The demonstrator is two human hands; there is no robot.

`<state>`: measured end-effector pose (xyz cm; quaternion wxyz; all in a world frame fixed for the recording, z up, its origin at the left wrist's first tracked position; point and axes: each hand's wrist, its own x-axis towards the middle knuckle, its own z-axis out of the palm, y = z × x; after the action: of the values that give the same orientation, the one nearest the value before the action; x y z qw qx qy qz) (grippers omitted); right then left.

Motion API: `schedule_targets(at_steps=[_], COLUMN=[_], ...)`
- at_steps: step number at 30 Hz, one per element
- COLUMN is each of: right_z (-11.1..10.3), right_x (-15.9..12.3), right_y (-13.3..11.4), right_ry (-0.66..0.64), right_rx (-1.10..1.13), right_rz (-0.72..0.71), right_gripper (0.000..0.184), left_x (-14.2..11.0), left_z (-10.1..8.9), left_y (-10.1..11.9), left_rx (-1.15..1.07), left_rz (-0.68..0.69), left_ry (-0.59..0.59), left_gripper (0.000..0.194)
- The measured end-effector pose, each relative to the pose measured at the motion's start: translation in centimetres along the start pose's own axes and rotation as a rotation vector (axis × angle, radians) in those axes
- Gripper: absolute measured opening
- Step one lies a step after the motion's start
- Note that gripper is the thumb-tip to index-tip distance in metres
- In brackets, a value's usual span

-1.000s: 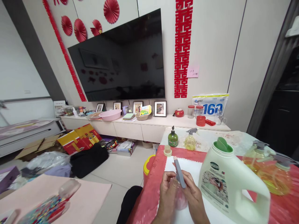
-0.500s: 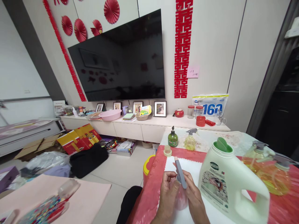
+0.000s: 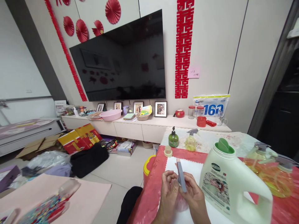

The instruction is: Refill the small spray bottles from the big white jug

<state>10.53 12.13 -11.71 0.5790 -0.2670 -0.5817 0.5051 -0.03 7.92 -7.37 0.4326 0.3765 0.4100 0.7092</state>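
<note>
A pink see-through spray bottle [image 3: 181, 203] stands upright on the white sheet [image 3: 196, 168] in front of me. Its grey spray head [image 3: 181, 177] points away, with a pale pink nozzle tip. My left hand [image 3: 168, 191] is closed around the neck below the head, thumb on the collar. From the other side, my right hand [image 3: 194, 193] pinches the grey head and collar. Just right of it stands a large pale green jug [image 3: 217, 174], open at the top with a green spout inside. A cream cap [image 3: 168, 151] lies beyond my left hand.
A green pump bottle [image 3: 173, 139] and a spray bottle with yellow liquid [image 3: 191, 143] stand at the back of the table. More spray bottles [image 3: 281, 183] stand right of the jug. A pink table [image 3: 93, 199] with colourful small items is at left; a yellow-topped stool [image 3: 147, 166] stands between.
The spray head has turned slightly, and the fingers of both hands have shifted a little around its collar. The bottle stays in place; the whole view has moved slightly.
</note>
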Motion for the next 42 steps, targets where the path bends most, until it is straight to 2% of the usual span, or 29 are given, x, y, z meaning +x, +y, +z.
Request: schedule_targets(at_steps=[6, 9, 15, 17, 21, 24, 30, 35, 42], right_z=[-0.2, -0.4, -0.5, -0.5, -0.2, -0.2, -0.1, 0.4, 0.8], right_x=[0.3, 0.5, 0.2, 0.0, -0.2, -0.2, 0.2, 0.5, 1.0], right_y=[-2.5, -2.8, -1.3, -0.8, -0.3, -0.3, -1.3, -2.8, -4.7], right_ry=[-0.116, -0.136, -0.031, 0.0, -0.032, -0.074, -0.075, 0.006, 0.014], right_rx=[-0.072, -0.081, -0.069, -0.041, -0.036, -0.081, -0.117, -0.162, -0.224], right_rz=[0.059, 0.034, 0.009, 0.014, 0.0, -0.014, -0.051, -0.073, 0.004], right_gripper=[0.041, 0.039, 0.033, 0.031, 0.033, 0.039, 0.035, 0.031, 0.033], left_x=[-0.1, -0.2, -0.2, -0.3, -0.4, -0.5, -0.4, -0.2, -0.1], left_z=[0.3, 0.5, 0.5, 0.2, 0.0, 0.2, 0.6, 0.8, -0.1], left_y=[-0.1, 0.0, 0.3, 0.3, 0.4, 0.4, 0.5, 0.7, 1.9], left_rx=[-0.041, -0.054, -0.033, -0.005, -0.025, -0.038, -0.083, -0.095, -0.014], left_rz=[0.006, 0.014, -0.019, -0.032, -0.004, -0.005, -0.004, -0.026, -0.076], left_ry=[0.015, 0.027, 0.069, 0.045, -0.018, -0.008, 0.018, 0.043, -0.016], left_gripper=[0.052, 0.052, 0.05, 0.048, 0.05, 0.052, 0.059, 0.057, 0.058])
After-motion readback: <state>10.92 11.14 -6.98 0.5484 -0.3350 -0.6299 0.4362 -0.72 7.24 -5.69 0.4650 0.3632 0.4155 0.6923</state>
